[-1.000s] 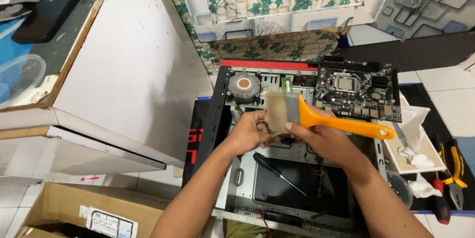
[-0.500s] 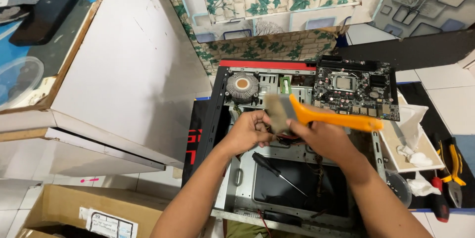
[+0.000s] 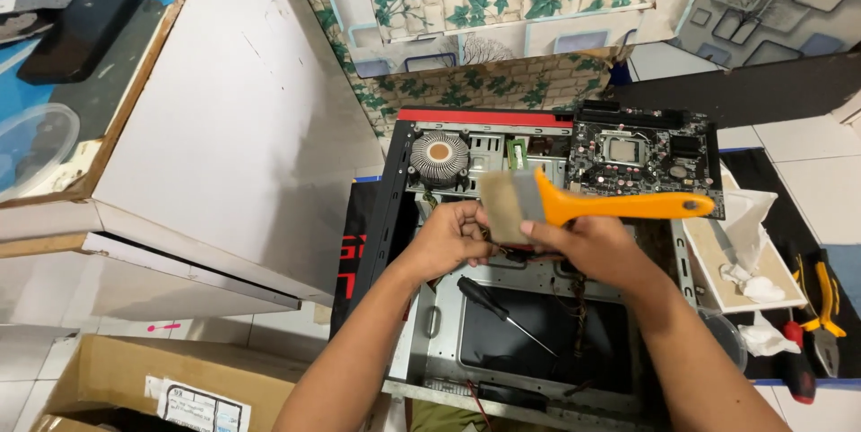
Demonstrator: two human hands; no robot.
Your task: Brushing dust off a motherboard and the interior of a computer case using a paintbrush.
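Orange-handled brush [image 3: 574, 206] crosswise in right hand [image 3: 587, 248], bristles leftward

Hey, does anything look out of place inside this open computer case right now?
Yes: a black-handled screwdriver lies loose on the floor of the open metal computer case, just below the left hand, and the green motherboard sits askew on the case's edge.

Head view — steeply down, close overhead
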